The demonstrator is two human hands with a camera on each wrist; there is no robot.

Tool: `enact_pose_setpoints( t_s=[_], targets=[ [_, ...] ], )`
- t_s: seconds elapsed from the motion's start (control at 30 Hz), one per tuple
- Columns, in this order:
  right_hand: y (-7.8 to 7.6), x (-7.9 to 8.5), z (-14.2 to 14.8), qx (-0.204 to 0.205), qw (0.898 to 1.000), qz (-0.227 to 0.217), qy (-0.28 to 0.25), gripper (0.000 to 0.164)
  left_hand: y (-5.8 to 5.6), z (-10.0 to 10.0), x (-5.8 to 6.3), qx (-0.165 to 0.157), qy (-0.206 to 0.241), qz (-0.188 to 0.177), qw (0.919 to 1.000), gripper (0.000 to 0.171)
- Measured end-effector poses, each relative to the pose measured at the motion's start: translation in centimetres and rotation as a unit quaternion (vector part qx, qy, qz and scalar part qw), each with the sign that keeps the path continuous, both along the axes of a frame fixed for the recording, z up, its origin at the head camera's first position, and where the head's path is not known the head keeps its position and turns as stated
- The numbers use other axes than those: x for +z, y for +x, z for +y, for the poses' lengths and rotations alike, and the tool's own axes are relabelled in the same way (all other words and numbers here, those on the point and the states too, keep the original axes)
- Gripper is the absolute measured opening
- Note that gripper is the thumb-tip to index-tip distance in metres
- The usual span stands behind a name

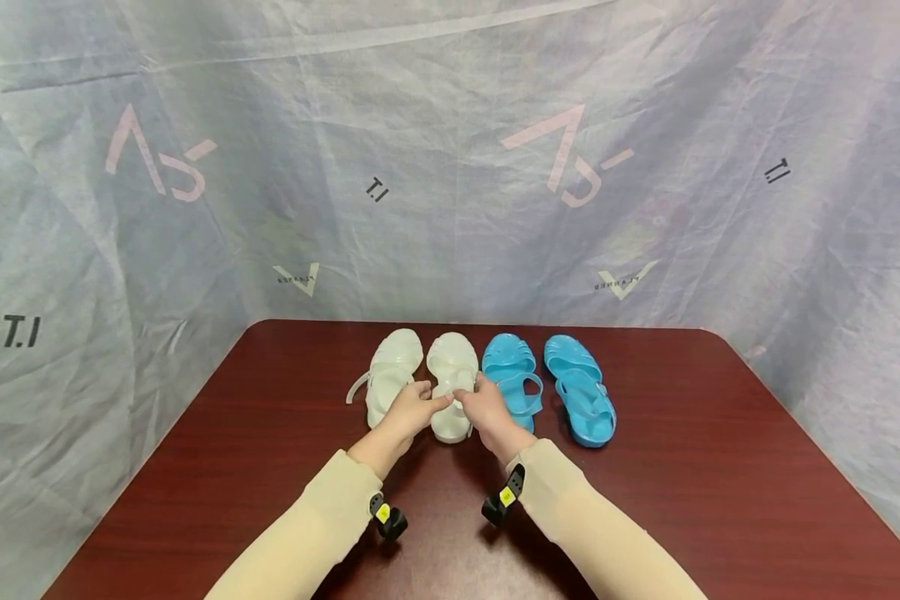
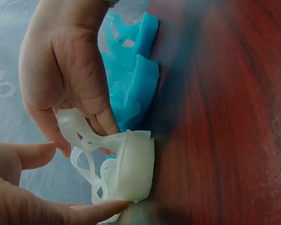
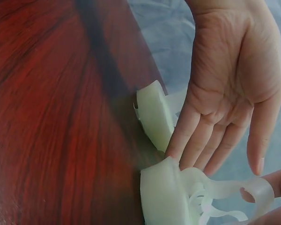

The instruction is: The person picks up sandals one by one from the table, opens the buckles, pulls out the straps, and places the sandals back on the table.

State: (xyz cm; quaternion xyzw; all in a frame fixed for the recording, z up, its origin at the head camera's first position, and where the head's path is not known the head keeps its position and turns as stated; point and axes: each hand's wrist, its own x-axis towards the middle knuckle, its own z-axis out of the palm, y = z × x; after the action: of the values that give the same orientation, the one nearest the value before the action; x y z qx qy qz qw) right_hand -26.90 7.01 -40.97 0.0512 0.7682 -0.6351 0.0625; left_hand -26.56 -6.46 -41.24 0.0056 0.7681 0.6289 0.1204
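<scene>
A white jelly sandal (image 1: pixel 452 358) stands on the table between both hands, the right one of a white pair. At its left side my left hand (image 1: pixel 411 410) has extended fingers, one fingertip right at the sole's edge in the left wrist view. Its thumb points inward over the sandal, apart from the strap. My right hand (image 1: pixel 487 410) flanks the other side, fingers fairly straight and partly hidden behind the sandal (image 2: pixel 136 168). Near the raised ankle strap (image 3: pixel 262 190) is its thumb. The other white sandal (image 1: pixel 397 350) lies left of my left hand, its strap sticking out.
Two blue jelly sandals, a nearer one (image 1: pixel 508 352) beside my right hand and a farther one (image 1: pixel 579 392), stand to the right. They share the dark red wooden table (image 1: pixel 690 467). A grey printed cloth (image 1: pixel 450 225) hangs behind it and at both sides.
</scene>
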Motion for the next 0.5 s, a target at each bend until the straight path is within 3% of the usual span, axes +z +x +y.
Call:
enact_pose_setpoints(
  t_s=[0.2,0.5],
  targets=[
    [0.19,-0.31,-0.14,-0.002,1.0,-0.005,0.004,0.064,-0.19,-0.01,-0.46,-0.001,-0.016,0.007,0.9998,0.066],
    [0.5,-0.82,-0.07,0.001,0.999,-0.049,-0.022,0.066,0.02,-0.1,-0.84,-0.01,-0.029,0.01,0.9995,0.06]
  ],
)
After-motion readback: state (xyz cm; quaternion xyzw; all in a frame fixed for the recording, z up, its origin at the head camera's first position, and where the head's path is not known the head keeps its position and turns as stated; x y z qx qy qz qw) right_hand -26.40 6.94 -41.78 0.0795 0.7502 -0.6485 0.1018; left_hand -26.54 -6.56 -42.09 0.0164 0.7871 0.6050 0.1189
